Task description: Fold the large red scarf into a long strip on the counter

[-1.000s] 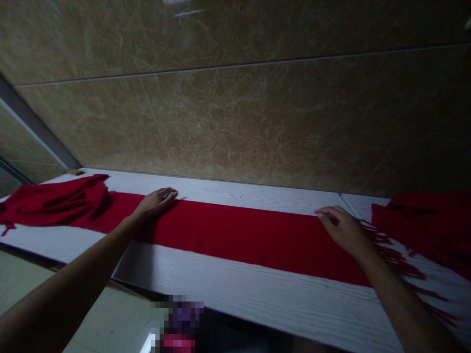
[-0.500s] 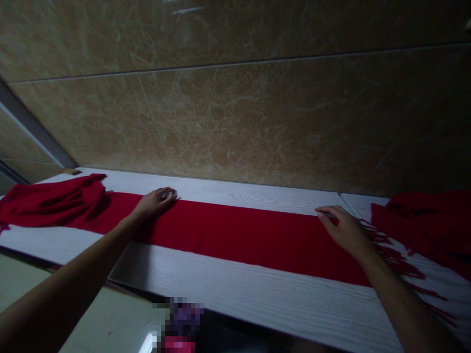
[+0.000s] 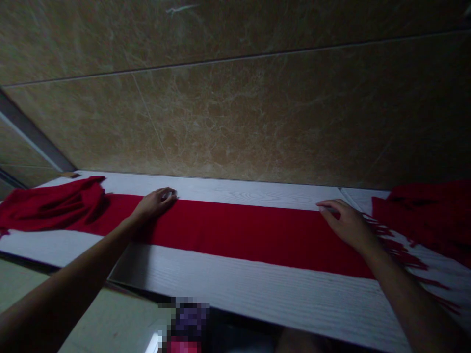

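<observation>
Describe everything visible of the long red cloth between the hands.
The long red cloth looks like soft woven fabric. Its middle lies flat and smooth along the white surface, with thin fringe at the right end; leftward it runs into bunched, wrinkled red fabric, apparently its own. The left hand rests on its far edge; the right hand is at that edge too, near the fringe.

Perhaps a home, though the light is dim. Marbled wall [image 3: 235, 117], white desk [image 3: 235, 284] and glossy floor [image 3: 114, 318] suggest it.
</observation>
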A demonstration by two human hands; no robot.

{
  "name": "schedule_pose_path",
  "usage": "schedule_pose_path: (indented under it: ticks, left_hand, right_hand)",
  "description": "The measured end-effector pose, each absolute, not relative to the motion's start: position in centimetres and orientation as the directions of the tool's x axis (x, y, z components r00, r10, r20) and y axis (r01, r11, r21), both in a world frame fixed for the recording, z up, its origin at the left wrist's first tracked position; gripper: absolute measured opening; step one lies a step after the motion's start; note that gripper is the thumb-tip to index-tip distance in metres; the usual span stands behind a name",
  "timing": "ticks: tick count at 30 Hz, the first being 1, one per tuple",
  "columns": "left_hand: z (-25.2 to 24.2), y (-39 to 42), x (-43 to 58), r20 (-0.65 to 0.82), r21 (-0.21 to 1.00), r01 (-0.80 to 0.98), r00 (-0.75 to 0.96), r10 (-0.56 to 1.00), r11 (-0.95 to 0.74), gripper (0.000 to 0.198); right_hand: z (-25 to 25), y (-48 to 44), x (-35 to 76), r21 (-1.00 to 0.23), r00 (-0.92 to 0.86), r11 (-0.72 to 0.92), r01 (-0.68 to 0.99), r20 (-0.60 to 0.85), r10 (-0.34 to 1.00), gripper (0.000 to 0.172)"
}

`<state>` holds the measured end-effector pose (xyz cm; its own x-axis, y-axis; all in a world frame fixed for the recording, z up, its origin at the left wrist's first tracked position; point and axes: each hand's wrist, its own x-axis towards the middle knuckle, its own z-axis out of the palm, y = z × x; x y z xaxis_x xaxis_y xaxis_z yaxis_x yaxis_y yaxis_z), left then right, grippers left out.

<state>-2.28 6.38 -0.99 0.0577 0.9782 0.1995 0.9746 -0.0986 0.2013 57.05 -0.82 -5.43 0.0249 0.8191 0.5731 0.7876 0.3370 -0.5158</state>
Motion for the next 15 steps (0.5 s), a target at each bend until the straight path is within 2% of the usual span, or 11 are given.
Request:
schedule_pose_path:
  ticks: [9, 15]
  left_hand:
    - [-1.3, 6.9, -2.9, 0.189, 0.228, 0.965, 0.09, 0.978, -0.132, 0.066]
    - [-1.2, 8.2, -4.3, 0.197, 0.183, 0.96, 0.174, 0.965, -0.21, 0.067]
  right_hand:
    - [-5.3, -0.7, 57.6, -0.499, 0.048, 0.317, 0.806, 0.589, 0.807, 0.024]
    - [-5.2, -1.1, 57.1, -0.48, 0.017, 0.332, 0.812, 0.588, 0.809, 0.027]
